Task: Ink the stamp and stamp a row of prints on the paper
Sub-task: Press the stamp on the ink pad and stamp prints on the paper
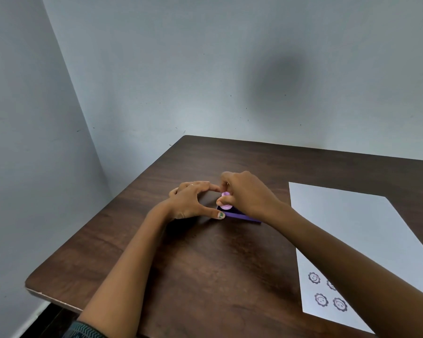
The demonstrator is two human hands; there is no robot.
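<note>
On the ink pad (239, 215), a small pink stamp (225, 200) is pinched upright by the closed fingers of the right hand (248, 195). The pad's near corner is touched by the thumb of the left hand (189, 200), which is spread open. Right of the pad, white paper (357, 235) with four flower-face prints (314, 277) lies flat on the dark wood-grain table (205, 264), which is set against pale walls (205, 69).
</note>
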